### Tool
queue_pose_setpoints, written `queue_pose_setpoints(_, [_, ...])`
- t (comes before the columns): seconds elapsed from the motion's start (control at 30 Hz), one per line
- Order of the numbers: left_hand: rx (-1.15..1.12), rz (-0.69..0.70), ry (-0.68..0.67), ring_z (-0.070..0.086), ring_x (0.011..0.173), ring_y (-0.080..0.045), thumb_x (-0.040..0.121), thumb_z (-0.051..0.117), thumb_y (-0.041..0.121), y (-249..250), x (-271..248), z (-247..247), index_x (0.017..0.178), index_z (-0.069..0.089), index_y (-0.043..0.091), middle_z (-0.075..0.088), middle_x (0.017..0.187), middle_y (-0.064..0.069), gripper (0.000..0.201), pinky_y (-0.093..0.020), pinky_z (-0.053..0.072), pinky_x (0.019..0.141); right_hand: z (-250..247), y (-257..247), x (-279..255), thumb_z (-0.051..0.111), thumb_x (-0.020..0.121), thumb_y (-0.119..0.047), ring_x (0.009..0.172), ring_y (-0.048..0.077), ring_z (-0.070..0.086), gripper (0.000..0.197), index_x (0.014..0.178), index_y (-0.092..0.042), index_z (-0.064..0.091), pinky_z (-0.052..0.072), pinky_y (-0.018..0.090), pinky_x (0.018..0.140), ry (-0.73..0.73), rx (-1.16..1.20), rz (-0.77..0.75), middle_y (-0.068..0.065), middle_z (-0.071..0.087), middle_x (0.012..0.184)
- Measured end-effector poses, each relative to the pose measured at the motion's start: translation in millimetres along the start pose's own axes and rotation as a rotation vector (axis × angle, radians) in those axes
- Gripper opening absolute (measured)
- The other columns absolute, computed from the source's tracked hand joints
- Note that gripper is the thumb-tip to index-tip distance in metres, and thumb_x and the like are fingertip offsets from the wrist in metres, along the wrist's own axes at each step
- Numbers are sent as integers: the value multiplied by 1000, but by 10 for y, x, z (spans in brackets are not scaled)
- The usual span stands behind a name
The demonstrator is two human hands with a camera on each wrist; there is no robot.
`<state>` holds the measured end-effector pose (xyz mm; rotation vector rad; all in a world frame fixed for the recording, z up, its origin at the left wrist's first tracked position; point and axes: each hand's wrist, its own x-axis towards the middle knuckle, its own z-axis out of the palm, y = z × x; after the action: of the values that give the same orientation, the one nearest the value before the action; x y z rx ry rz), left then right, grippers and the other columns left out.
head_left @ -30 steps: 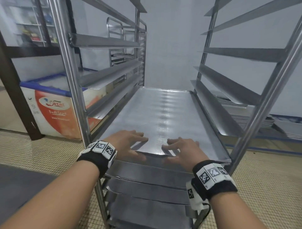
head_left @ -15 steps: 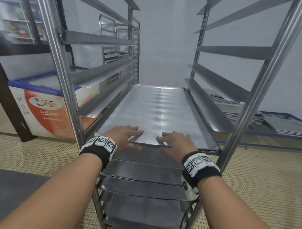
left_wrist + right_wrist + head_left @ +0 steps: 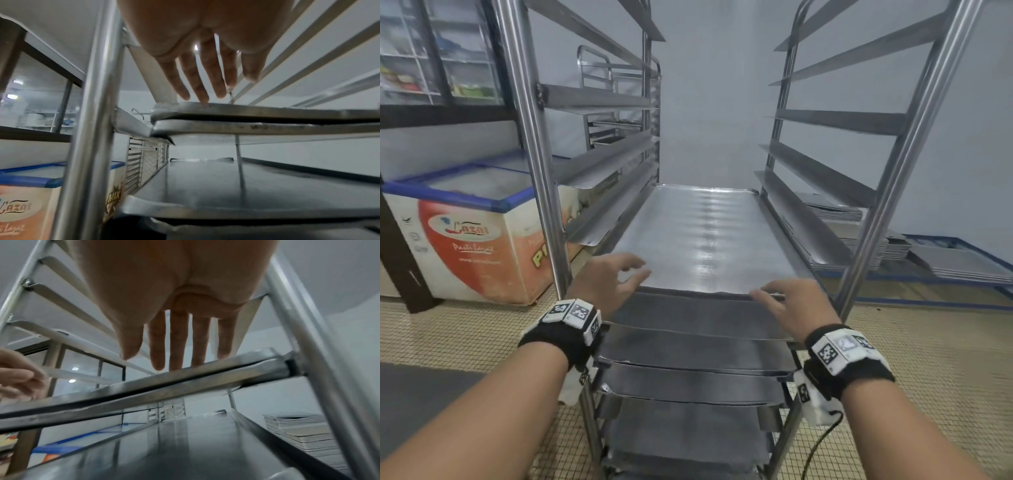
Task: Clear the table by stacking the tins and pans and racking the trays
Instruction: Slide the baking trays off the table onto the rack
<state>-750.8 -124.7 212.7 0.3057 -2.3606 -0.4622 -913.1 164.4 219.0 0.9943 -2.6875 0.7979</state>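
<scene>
A flat steel tray (image 3: 709,240) lies on the runners of a tall steel rack (image 3: 534,171), above several other racked trays (image 3: 695,346). My left hand (image 3: 613,277) hovers open at the tray's front left corner, fingers spread. In the left wrist view its straight fingertips (image 3: 202,99) reach the tray's front rim (image 3: 267,112). My right hand (image 3: 791,305) is open at the front right, and the right wrist view shows its straight fingertips (image 3: 176,365) resting on the tray's rim (image 3: 226,368). Neither hand grips anything.
Empty runners (image 3: 835,120) line both sides of the rack above the tray. A chest freezer (image 3: 465,233) with a blue rim stands to the left. Stacks of flat trays (image 3: 859,240) lie low on the right. A second rack (image 3: 613,102) stands behind.
Both hands were flat on the tray's front near its middle. They have moved apart toward the corners, and the left hand has lifted slightly. The tray sits deeper in the rack.
</scene>
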Motion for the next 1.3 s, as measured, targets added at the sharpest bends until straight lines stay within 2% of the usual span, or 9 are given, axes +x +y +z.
queue_pose_setpoints(0.13, [-35, -20, 363, 59, 73, -16, 91, 70, 21, -20, 18, -279, 109, 68, 11, 67, 96, -5, 21, -25, 49, 66, -286, 76, -86, 63, 92, -43, 87, 20, 65, 30, 107, -18, 65, 52, 31, 79, 420, 106, 192, 0, 69, 93])
queue_pose_setpoints(0.2, [-55, -129, 488, 57, 88, -21, 89, 69, 22, -68, 70, -399, 114, 60, 14, 58, 107, -6, 28, -32, 51, 75, -395, 138, -64, 67, 89, -40, 92, 24, 61, 33, 108, -17, 55, 50, 36, 77, 625, 215, 318, 4, 60, 102])
queue_pose_setpoints(0.27, [-90, -274, 605, 53, 103, -23, 85, 72, 27, -141, 146, -465, 119, 52, 17, 49, 118, -6, 41, -38, 51, 87, -500, 213, -6, 72, 84, -38, 109, 29, 55, 47, 118, -15, 49, 49, 47, 93, 768, 292, 416, 8, 52, 121])
queue_pose_setpoints(0.37, [-170, -427, 718, 54, 109, -23, 81, 76, 28, -215, 335, -523, 124, 48, 15, 48, 126, -7, 53, -35, 51, 92, -629, 252, 140, 74, 85, -33, 121, 30, 51, 62, 133, -12, 42, 43, 45, 106, 734, 347, 480, 11, 45, 136])
queue_pose_setpoints(0.43, [-176, -530, 660, 59, 105, -28, 85, 74, 25, -285, 491, -556, 120, 52, 9, 56, 121, -12, 44, -38, 51, 90, -667, 236, 260, 72, 87, -31, 108, 32, 60, 51, 126, -12, 46, 49, 43, 99, 718, 381, 465, 12, 54, 126])
queue_pose_setpoints(0.5, [-141, -584, 606, 62, 101, -39, 90, 68, 30, -355, 627, -581, 109, 54, 4, 62, 111, -20, 36, -49, 53, 88, -707, 194, 371, 65, 92, -27, 103, 36, 61, 40, 120, -6, 47, 48, 39, 91, 752, 359, 452, 18, 58, 118])
queue_pose_setpoints(0.67, [-153, -527, 672, 61, 90, -43, 93, 55, 34, -486, 762, -469, 106, 50, -2, 60, 100, -28, 39, -53, 51, 77, -672, 214, 583, 51, 99, -16, 96, 43, 60, 32, 116, 9, 45, 37, 35, 71, 848, 335, 463, 31, 61, 106])
queue_pose_setpoints(1.07, [-208, -500, 730, 60, 90, -43, 94, 52, 31, -636, 1215, -159, 111, 50, -1, 60, 103, -27, 36, -54, 52, 77, -496, 515, 1150, 51, 95, -14, 72, 27, 46, 15, 97, -4, 39, 37, 35, 66, 911, 304, 423, 15, 49, 80])
queue_pose_setpoints(1.3, [-224, -489, 705, 60, 85, -38, 95, 53, 30, -741, 1659, 140, 109, 47, 1, 56, 94, -18, 33, -51, 53, 76, -410, 752, 1666, 50, 97, -14, 75, 30, 46, 27, 113, 7, 43, 34, 35, 64, 881, 296, 441, 16, 48, 83])
